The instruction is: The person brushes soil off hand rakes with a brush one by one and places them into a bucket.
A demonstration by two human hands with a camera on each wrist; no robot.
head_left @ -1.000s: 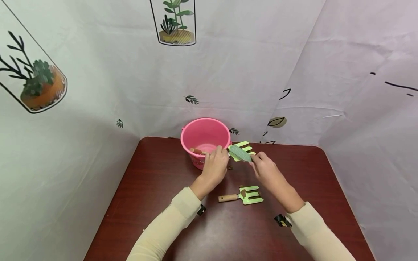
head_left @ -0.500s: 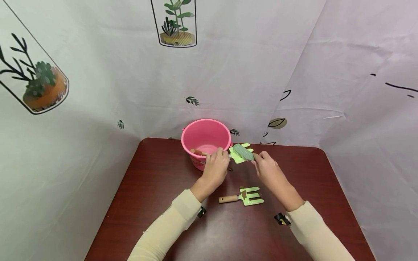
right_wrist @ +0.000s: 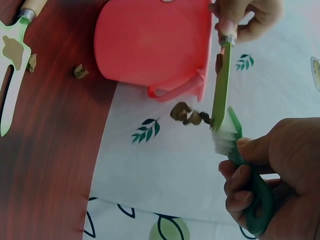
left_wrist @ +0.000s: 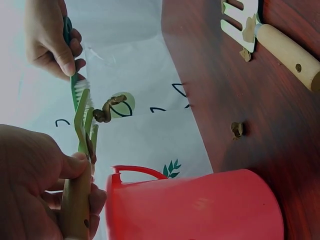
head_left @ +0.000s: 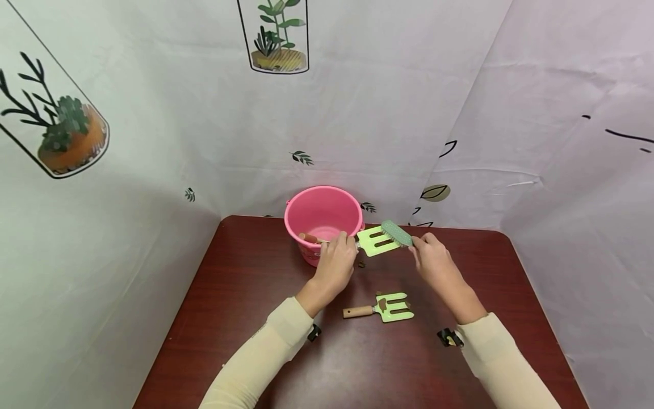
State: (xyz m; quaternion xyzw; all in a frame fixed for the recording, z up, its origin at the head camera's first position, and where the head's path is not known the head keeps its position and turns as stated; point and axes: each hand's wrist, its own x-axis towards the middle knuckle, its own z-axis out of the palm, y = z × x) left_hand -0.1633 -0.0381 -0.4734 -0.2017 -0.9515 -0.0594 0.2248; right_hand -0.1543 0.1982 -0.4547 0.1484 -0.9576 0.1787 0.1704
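Note:
My left hand grips the wooden handle of a garden hand fork with pale green tines. The handle's end juts out over the rim of the pink bucket. My right hand holds a green scrub brush, its white bristles against the tine ends. In the right wrist view a brown, dirt-like clump hangs at the fork's tips, and the bristles are blurred. The left wrist view also has this clump beside the tines. Both tools are held above the tabletop.
A second garden fork lies on the dark red table, with brown patches on its head. A small brown crumb lies near the bucket. White patterned cloth walls off the back and sides.
The brush in my right hand has slid rightward along the fork, from near the base of its head out to the tine tips. My left hand has stayed nearly in place.

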